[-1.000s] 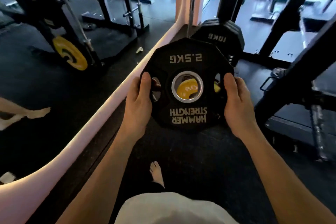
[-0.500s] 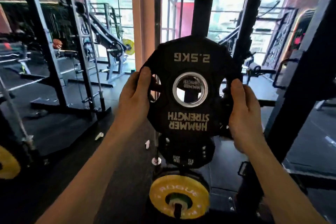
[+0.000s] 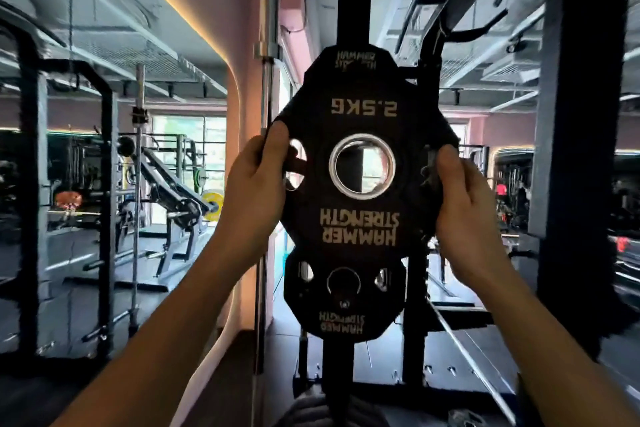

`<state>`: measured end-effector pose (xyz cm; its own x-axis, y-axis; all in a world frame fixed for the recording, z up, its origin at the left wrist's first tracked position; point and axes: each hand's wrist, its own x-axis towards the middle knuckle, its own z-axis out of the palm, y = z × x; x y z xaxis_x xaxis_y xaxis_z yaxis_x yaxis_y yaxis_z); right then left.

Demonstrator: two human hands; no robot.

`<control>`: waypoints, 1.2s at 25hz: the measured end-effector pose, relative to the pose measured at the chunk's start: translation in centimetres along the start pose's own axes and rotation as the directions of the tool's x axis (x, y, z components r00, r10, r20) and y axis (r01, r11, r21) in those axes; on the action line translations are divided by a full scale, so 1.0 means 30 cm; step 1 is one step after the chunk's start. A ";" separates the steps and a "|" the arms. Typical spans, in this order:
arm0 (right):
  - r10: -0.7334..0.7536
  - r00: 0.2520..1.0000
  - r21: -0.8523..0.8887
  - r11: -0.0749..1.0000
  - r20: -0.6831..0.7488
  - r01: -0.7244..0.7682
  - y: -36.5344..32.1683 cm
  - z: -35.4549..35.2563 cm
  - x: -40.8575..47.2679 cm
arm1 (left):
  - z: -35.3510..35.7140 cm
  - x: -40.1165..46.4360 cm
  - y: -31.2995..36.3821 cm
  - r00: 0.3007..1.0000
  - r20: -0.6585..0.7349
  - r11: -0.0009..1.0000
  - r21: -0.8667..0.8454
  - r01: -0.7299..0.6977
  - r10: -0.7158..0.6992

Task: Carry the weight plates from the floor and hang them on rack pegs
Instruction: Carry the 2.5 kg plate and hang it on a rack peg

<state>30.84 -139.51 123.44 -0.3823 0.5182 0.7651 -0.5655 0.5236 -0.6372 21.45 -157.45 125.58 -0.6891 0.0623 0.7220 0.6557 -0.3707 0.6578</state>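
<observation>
I hold a black 2.5 kg weight plate (image 3: 360, 114) upright at chest height, its lettering upside down and its steel-ringed centre hole facing me. My left hand (image 3: 258, 191) grips its left edge with the thumb on the front by a grip hole. My right hand (image 3: 464, 208) grips its right edge. Straight behind stands the black rack post (image 3: 353, 3). A second black plate (image 3: 343, 302) hangs on the post just below mine. The top edge of a third plate (image 3: 356, 61) peeks out above it. The peg behind my plate is hidden.
A steel barbell (image 3: 266, 80) stands upright just left of the rack. A thick black upright (image 3: 581, 114) rises on the right. A wall mirror on the left reflects gym machines and a yellow plate (image 3: 213, 201). Dark rubber floor lies below.
I have raised the plate from near the floor to chest height while my view tilted up. The yellow plate low on the rack has dropped out of sight.
</observation>
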 end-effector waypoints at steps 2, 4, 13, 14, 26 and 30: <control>-0.047 0.999 -0.023 0.999 -0.009 0.047 -0.022 0.008 0.094 | 0.039 0.092 0.018 0.998 0.017 0.998 -0.016 -0.058 0.058; -0.098 0.995 -0.046 0.994 -0.023 0.097 -0.046 0.020 0.173 | 0.075 0.176 0.032 0.994 0.010 0.994 -0.031 -0.107 0.107; -0.221 0.974 -0.096 0.972 -0.049 0.216 -0.055 0.107 0.511 | 0.194 0.486 0.059 0.981 -0.032 0.977 -0.093 -0.191 0.189; -0.224 0.973 -0.101 0.971 -0.061 0.218 -0.041 0.122 0.540 | 0.199 0.515 0.053 0.981 -0.032 0.979 -0.070 -0.194 0.192; -0.247 0.969 -0.234 0.941 0.021 0.245 0.119 0.188 0.749 | 0.256 0.735 -0.156 0.983 0.045 0.980 0.075 -0.182 0.179; -0.248 0.968 -0.233 0.939 0.048 0.252 0.137 0.197 0.762 | 0.255 0.792 -0.225 0.979 0.070 0.968 0.155 -0.199 0.190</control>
<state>15.46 -129.51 138.87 -0.2645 0.3394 0.9027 -0.4573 0.7799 -0.4273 3.02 -146.38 139.93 -0.5288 0.0555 0.8469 0.8191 -0.2279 0.5264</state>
